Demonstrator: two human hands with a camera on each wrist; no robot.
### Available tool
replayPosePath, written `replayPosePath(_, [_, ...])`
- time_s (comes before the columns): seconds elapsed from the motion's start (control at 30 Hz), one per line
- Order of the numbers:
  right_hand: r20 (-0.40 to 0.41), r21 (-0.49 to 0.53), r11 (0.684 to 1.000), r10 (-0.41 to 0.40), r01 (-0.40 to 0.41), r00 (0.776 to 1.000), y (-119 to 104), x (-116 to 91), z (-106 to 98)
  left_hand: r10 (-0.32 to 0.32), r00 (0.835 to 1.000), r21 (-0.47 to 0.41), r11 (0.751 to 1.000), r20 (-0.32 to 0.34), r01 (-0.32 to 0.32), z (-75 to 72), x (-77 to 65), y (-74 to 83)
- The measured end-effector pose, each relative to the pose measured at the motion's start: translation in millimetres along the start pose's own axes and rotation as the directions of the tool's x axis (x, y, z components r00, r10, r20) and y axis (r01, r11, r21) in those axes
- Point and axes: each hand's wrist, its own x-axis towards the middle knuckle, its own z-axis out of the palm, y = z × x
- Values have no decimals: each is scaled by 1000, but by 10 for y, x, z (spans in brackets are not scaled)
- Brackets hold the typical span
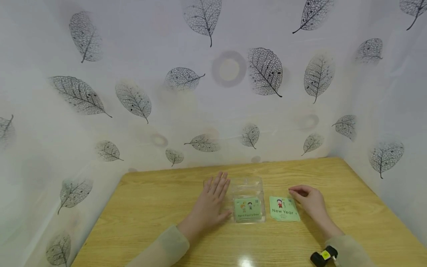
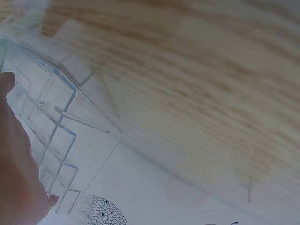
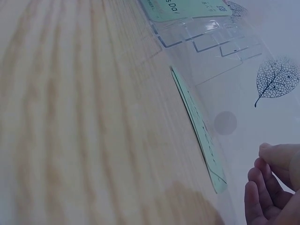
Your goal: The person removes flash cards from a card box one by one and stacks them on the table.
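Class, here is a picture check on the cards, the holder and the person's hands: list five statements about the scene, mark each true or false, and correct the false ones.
1. The New Year card lies to the right of the clear holder. True.

2. The left hand is clenched into a fist. False: its fingers are extended.

3. The April Fool's Day card lies between the two hands. True.

4. The right hand is holding the clear holder. False: it holds nothing and is beside the New Year card.

5. The table has a plain black top. False: its top is yellowish-brown with a wood grain.
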Motion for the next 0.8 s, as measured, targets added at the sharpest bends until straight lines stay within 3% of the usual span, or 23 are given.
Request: replayPosePath(0.8, [18,35,999,-8,8,1000,-28,4,9,-1,1000,-17,1000,14,1,10,14,7])
